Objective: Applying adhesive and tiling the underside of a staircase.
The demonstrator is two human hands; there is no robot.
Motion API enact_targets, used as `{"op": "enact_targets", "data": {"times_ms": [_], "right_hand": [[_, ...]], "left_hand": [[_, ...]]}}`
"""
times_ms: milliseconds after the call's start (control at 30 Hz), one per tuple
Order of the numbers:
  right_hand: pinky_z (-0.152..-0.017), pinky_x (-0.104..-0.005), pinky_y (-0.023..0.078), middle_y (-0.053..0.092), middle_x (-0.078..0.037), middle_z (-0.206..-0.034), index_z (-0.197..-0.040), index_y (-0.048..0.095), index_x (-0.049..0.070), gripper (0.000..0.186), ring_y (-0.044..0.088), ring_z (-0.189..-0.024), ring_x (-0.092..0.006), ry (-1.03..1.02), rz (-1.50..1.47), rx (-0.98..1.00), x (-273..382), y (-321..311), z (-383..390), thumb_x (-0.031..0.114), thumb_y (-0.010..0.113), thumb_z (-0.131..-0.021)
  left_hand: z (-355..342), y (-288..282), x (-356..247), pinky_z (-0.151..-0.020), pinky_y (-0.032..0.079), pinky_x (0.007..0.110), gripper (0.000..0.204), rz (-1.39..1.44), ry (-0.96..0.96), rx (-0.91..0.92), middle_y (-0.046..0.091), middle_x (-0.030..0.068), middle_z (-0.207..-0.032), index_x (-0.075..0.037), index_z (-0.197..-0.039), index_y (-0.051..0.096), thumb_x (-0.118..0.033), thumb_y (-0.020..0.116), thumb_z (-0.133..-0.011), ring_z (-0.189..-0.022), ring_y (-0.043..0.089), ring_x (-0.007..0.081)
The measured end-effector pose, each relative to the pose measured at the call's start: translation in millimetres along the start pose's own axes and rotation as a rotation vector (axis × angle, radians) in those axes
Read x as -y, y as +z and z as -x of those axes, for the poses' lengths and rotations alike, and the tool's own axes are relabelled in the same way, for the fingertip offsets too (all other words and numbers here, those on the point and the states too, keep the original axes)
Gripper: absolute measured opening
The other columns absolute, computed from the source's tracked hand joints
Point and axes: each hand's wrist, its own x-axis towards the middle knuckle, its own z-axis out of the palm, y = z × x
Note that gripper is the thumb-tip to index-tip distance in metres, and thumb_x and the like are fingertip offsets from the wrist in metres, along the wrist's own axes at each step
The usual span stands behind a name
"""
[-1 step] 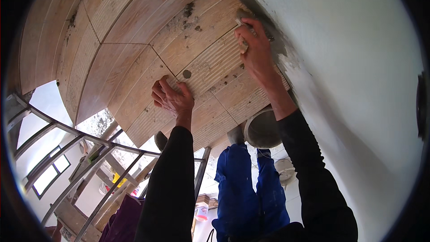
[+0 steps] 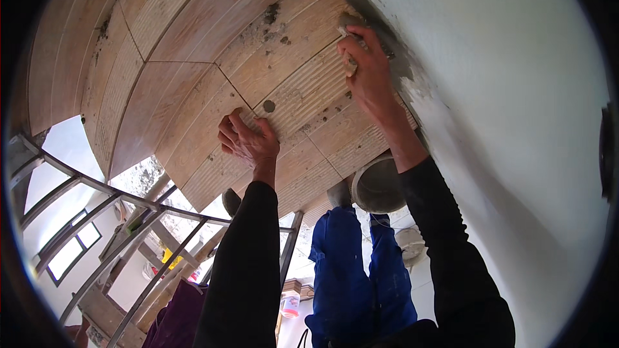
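Wood-look stair tiles (image 2: 193,100) with ribbed strips lie under both hands. My left hand (image 2: 250,140) leans on a tread near a tile edge, its fingers bent, its thumb held apart and nothing visible in it. A small round grey spot (image 2: 269,106) is just beyond its thumb. Farther up and to the right, my right hand (image 2: 371,67) is closed around a dirty beige, sponge-like piece (image 2: 350,64). It presses this piece onto the tile beside the wall's foot. The palm and fingers hide part of the piece, so its exact kind is unclear.
A pale plastered wall (image 2: 503,90) rises along the right. Below the right forearm stands a grey bucket (image 2: 379,201). Metal railing bars (image 2: 138,198) curve along the lower left. Grey mortar crumbs (image 2: 271,14) lie on an upper tile. Blue trouser legs (image 2: 342,270) show below.
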Motion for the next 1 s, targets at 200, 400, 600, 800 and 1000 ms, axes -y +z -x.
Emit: {"op": "enact_targets", "data": {"times_ms": [200, 400, 600, 800, 1000], "right_hand": [[-0.093, -0.0418, 0.055, 0.059, -0.016, -0.132, -0.102, 0.065, 0.008, 0.038, 0.065, -0.115, -0.0386, -0.092, 0.035, 0.000, -10.4, -1.3, 3.1, -0.015, 0.069, -0.072], [-0.093, -0.0425, 0.055, 0.061, -0.016, -0.130, -0.100, 0.065, 0.008, 0.036, 0.066, -0.113, -0.0374, 0.106, -0.198, 0.099, 1.6, -0.6, 2.9, -0.015, 0.071, -0.072], [-0.090, -0.0436, 0.055, 0.061, -0.016, -0.129, -0.098, 0.064, 0.008, 0.037, 0.066, -0.112, -0.0361, -0.076, 0.048, -0.010, -5.7, -6.2, 2.9, -0.015, 0.073, -0.070], [-0.088, -0.0498, 0.052, 0.060, -0.016, -0.122, -0.097, 0.066, 0.012, 0.031, 0.063, -0.108, -0.0383, 0.020, 0.198, -0.065, 12.0, -1.5, 4.8, -0.006, 0.074, -0.074], [-0.094, -0.0516, 0.047, 0.058, -0.015, -0.120, -0.100, 0.067, 0.010, 0.018, 0.059, -0.112, -0.0383, 0.008, 0.454, -0.029, 29.1, 0.1, 10.5, 0.010, 0.073, -0.083]], "left_hand": [[0.7, 1.3, -0.5, -0.102, 0.034, 0.057, 0.050, 0.014, -0.020, 0.029, 0.050, 0.0147, -0.133, -0.013, -0.130, 0.056, -0.037, 0.061, -0.086, -0.127, 0.045, 0.0385], [1.0, 1.4, 3.2, -0.102, 0.034, 0.057, 0.049, 0.001, -0.017, 0.006, 0.050, 0.0140, -0.133, -0.014, -0.129, 0.057, -0.037, 0.061, -0.086, -0.127, 0.045, 0.0381], [0.1, 2.4, 3.2, -0.102, 0.033, 0.057, 0.049, 0.016, -0.004, 0.004, 0.050, 0.0140, -0.132, -0.014, -0.128, 0.057, -0.035, 0.062, -0.085, -0.126, 0.045, 0.0379], [0.0, 1.3, 2.9, -0.102, 0.033, 0.057, 0.048, 0.025, -0.008, 0.000, 0.050, 0.0141, -0.132, -0.014, -0.128, 0.057, -0.035, 0.062, -0.084, -0.126, 0.045, 0.0379], [1.1, 1.1, 1.3, -0.102, 0.034, 0.058, 0.049, 0.014, -0.018, 0.013, 0.050, 0.0150, -0.132, -0.013, -0.129, 0.057, -0.035, 0.062, -0.085, -0.127, 0.045, 0.0387]]}}
